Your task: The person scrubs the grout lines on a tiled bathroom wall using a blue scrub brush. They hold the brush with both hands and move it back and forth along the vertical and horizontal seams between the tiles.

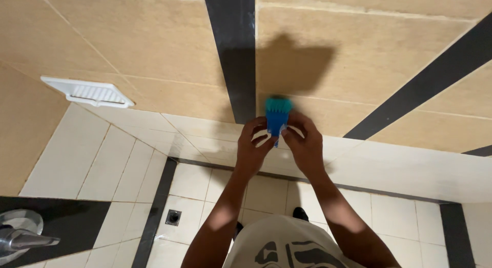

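Observation:
A blue scrub brush (277,114) with teal bristles is pressed bristle-first against the beige tiled wall (164,57), just right of a vertical black stripe (233,52). My left hand (253,147) and my right hand (305,145) both grip its blue handle from below, fingers wrapped around it. The brush and hands throw a dark shadow on the wall above them.
A white soap dish (87,92) is fixed to the wall at left. A chrome tap (20,234) juts out at the lower left. Below lie white floor tiles with a small square drain (173,217) and dark strips. Diagonal black stripes cross the wall at right.

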